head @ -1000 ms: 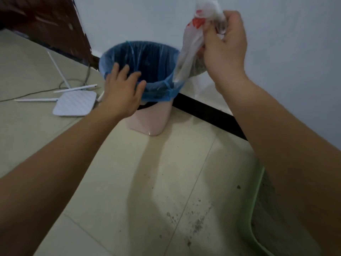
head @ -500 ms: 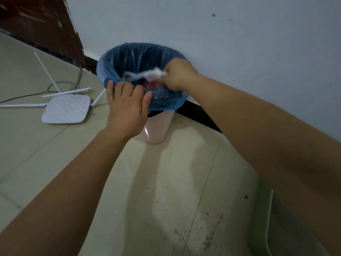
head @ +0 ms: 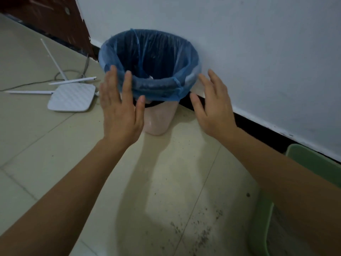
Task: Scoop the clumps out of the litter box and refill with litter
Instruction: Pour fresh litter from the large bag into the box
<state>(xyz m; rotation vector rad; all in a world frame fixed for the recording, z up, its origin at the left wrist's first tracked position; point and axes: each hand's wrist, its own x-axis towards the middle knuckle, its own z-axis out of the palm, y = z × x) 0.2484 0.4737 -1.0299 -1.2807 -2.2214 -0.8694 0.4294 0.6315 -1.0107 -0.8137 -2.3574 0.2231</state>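
We find the bin (head: 158, 121) standing on the floor (head: 166, 172) at its far edge, close against the wall (head: 258, 52), with a liner bag (head: 156, 52) inside it and folded over its rim. Left of the bin the router (head: 72, 98) lies flat on the floor. Our left hand (head: 121, 109) and right hand (head: 214, 109) are spread on either side of the bin, which is between them; we cannot tell whether they touch it. The litter box (head: 262, 228) sits by the floor's right edge, nearer us, partly behind our right forearm, with scattered grains (head: 201, 235) on the floor just to its left.
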